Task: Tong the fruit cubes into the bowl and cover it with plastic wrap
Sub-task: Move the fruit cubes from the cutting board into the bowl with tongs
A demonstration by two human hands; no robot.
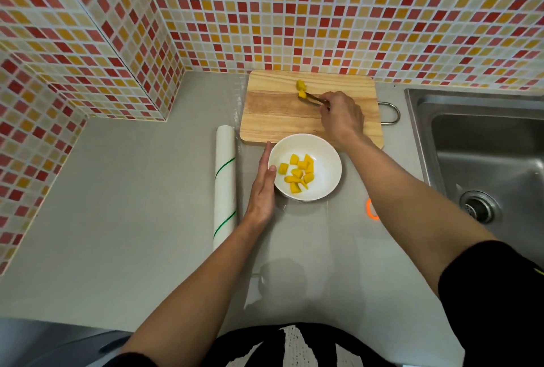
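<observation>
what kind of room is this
Most likely a home kitchen: a steel sink is set into the grey counter, mosaic tiles line the walls, and a wooden cutting board holds fruit cubes.

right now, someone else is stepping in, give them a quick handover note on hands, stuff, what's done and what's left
Left hand: open, resting against the white bowl.
Right hand: holding tongs, tips at the fruit cubes on the cutting board.
Done: about nine cubes in the bowl.
Left: a couple of cubes on the board, then cover with wrap from the plastic wrap roll lying left of the bowl.
</observation>
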